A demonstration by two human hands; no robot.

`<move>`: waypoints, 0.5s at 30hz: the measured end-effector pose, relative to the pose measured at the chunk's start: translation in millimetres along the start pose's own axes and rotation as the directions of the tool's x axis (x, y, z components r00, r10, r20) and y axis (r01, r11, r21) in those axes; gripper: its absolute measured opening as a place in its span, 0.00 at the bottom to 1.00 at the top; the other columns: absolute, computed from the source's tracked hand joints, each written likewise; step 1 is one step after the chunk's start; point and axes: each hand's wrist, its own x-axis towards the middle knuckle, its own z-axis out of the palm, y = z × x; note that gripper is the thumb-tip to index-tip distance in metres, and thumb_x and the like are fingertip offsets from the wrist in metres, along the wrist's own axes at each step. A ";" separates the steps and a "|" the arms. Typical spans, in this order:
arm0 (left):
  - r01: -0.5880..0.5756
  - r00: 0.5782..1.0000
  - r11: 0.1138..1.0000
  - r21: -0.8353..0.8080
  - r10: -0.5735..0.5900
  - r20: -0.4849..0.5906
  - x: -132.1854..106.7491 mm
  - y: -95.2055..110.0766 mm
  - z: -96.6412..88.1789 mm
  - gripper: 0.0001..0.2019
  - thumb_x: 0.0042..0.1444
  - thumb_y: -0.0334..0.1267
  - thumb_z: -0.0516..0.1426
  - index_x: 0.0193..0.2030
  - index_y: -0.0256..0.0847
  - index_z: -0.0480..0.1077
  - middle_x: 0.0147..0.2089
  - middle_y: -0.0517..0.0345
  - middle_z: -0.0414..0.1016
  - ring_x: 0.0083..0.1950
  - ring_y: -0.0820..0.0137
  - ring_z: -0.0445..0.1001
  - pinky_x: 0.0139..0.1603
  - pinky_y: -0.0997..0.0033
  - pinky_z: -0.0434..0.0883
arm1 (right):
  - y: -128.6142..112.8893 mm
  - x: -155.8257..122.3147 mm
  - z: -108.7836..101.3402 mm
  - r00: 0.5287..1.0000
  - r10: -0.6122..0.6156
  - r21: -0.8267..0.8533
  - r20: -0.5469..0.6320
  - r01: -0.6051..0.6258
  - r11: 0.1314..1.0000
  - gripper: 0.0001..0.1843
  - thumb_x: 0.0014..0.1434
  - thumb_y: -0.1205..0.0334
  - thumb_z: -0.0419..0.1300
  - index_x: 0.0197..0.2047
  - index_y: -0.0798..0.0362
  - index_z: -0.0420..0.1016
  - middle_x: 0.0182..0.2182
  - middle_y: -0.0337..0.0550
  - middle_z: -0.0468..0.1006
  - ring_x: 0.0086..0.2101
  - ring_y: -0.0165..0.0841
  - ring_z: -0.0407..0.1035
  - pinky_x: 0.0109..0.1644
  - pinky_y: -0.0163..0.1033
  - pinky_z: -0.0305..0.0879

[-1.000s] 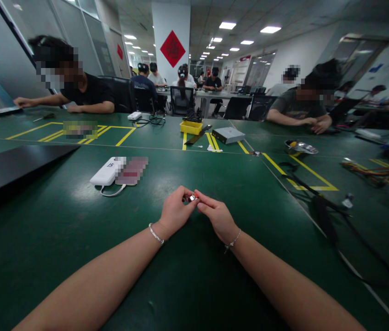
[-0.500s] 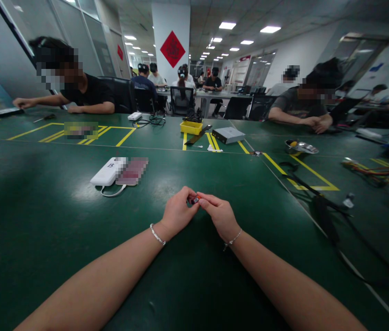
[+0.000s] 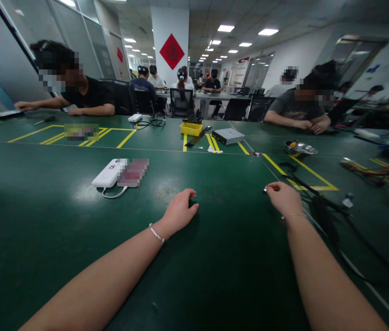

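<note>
Where the right fingertips (image 3: pixel 271 187) are pinched together, a small silvery part (image 3: pixel 265 189) is held low at the table (image 3: pixel 229 257); whether it touches the table cannot be told. The right hand (image 3: pixel 285 198) is set near a black cable (image 3: pixel 318 202). The left hand (image 3: pixel 180 212) is rested on the table, well apart, fingers curled inward; whether anything is enclosed cannot be told. Beyond it a white power bank (image 3: pixel 107 173) is seen, and farther off a bowl (image 3: pixel 300 147).
</note>
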 end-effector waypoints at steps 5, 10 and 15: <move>0.013 0.999 0.997 0.076 -0.016 0.031 0.6 1.3 -2.5 0.14 0.51 0.37 0.53 0.46 0.40 0.64 0.47 0.51 0.70 0.49 0.61 0.67 0.51 0.59 0.64 | 35.8 11.5 -4.8 0.988 0.139 -0.154 0.064 -0.128 0.980 0.12 0.49 0.58 0.53 0.33 0.51 0.76 0.32 0.46 0.77 0.30 0.37 0.68 0.31 0.39 0.59; 0.009 0.999 0.994 0.110 -0.014 0.039 1.5 -0.1 -3.1 0.13 0.51 0.36 0.53 0.45 0.39 0.65 0.46 0.51 0.70 0.49 0.61 0.67 0.51 0.59 0.64 | 42.3 14.1 -2.5 0.981 0.152 -0.167 0.119 -0.131 0.977 0.13 0.50 0.60 0.52 0.34 0.50 0.77 0.34 0.47 0.77 0.30 0.37 0.69 0.31 0.38 0.60; -0.006 0.999 0.991 0.134 -0.001 0.053 1.8 -1.0 -2.2 0.11 0.51 0.36 0.53 0.43 0.40 0.66 0.44 0.53 0.71 0.48 0.62 0.67 0.50 0.60 0.64 | 50.1 18.8 -3.0 0.967 0.199 -0.190 0.157 -0.168 0.967 0.14 0.50 0.60 0.52 0.34 0.51 0.78 0.36 0.50 0.77 0.33 0.41 0.70 0.33 0.42 0.63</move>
